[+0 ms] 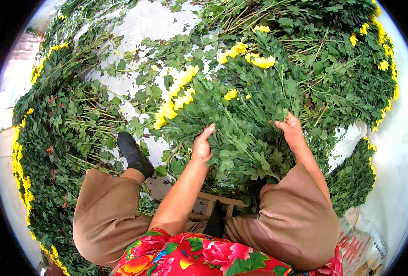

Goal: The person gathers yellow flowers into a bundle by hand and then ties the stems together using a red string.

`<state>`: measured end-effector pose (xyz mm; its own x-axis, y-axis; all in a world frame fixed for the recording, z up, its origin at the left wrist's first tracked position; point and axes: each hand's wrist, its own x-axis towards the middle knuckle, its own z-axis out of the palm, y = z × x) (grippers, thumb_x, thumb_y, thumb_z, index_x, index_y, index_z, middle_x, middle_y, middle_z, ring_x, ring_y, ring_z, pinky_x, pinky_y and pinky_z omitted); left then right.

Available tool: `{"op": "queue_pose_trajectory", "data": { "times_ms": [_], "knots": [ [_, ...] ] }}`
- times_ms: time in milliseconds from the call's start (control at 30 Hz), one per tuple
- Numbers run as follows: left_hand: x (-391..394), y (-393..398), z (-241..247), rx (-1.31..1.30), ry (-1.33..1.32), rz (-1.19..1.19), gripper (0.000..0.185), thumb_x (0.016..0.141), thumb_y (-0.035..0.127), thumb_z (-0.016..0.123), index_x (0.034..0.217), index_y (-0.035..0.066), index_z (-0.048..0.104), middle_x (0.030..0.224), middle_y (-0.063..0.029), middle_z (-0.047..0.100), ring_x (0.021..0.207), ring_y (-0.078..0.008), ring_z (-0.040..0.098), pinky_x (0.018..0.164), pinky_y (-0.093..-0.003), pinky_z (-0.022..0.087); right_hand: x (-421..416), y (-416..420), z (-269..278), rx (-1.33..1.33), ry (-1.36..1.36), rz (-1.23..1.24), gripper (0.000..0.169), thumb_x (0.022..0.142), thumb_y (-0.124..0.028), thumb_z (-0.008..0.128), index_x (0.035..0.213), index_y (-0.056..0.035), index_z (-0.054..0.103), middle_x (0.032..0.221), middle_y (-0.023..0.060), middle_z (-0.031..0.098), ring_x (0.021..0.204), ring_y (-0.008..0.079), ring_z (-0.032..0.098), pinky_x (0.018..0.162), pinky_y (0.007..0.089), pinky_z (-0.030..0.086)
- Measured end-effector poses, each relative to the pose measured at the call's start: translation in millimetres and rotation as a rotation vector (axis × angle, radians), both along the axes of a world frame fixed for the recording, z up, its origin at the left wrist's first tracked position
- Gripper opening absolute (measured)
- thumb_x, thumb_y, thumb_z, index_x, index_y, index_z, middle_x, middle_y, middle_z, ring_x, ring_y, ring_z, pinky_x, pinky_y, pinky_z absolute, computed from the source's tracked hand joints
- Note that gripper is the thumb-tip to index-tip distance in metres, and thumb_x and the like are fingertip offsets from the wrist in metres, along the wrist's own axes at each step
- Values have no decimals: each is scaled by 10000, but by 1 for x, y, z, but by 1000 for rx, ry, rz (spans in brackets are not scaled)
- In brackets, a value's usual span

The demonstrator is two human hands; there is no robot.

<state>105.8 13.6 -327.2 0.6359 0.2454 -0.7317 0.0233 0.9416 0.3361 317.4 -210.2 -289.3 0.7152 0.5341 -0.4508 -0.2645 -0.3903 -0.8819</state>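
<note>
Leafy chrysanthemum stems with yellow flowers (176, 98) lie in a loose mass before me, their blooms towards the upper left. My left hand (202, 143) is at the left side of these stems, thumb up, with its fingers partly hidden by leaves; whether it grips any is unclear. On the right, my right hand (291, 131) touches the foliage (255, 114) with thumb and fingers apart. More yellow blooms (263, 62) stand at the top of the stems near that hand.
Piles of chrysanthemums (52, 138) curve along the left, and others (349, 82) along the right, flowers outward. Loose leaves litter a pale sheet (145, 20). A wooden frame (221, 200) is between my legs, my black-socked foot (133, 153) at left. Plastic bags (359, 241) lie lower right.
</note>
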Motion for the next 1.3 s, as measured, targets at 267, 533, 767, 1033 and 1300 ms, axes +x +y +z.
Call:
{"op": "queue_pose_trajectory", "data": {
  "times_ms": [267, 533, 767, 1033, 1300],
  "knots": [
    [16, -21, 6, 107, 25, -79, 425, 885, 233, 666, 1255, 26, 632, 1218, -93, 655, 1091, -231, 625, 977, -400, 496, 8, 74, 108, 91, -464, 2, 252, 923, -90, 652, 1142, 29, 610, 1035, 26, 646, 843, 84, 554, 746, 248, 488],
    [21, -16, 12, 83, -7, -39, 438, 888, 218, 659, 1269, 8, 610, 1208, -99, 660, 1094, -237, 629, 984, -403, 498, 28, 126, 213, -35, -852, 259, 429, 973, -79, 600, 1372, 55, 518, 1024, 16, 655, 847, 93, 573, 790, 235, 492],
    [30, 3, 40, 101, -27, -6, 450, 884, 214, 658, 1276, 0, 601, 1236, -104, 652, 1121, -240, 620, 1008, -400, 484, -40, 115, 144, -197, -861, 495, 661, 789, 52, 636, 1423, -33, 470, 1046, 176, 614, 855, 395, 651, 748, 428, 545],
    [33, 6, 46, 129, -62, 64, 442, 898, 209, 649, 1279, -9, 601, 1265, -104, 638, 1121, -240, 618, 1017, -400, 477, -51, 111, 119, -325, -896, 572, 692, 792, -5, 656, 1442, -19, 420, 1034, 169, 560, 836, 383, 621, 684, 451, 523],
    [41, 6, 60, -28, -308, 67, 428, 906, 106, 653, 1318, 26, 569, 1283, -106, 631, 1158, -230, 612, 1017, -396, 493, -61, 112, 99, -335, -878, 759, 1212, 702, -534, 807, 1484, 143, 175, 1438, 337, 373, 1277, 472, 437, 1057, 493, 402]
  ]
}}
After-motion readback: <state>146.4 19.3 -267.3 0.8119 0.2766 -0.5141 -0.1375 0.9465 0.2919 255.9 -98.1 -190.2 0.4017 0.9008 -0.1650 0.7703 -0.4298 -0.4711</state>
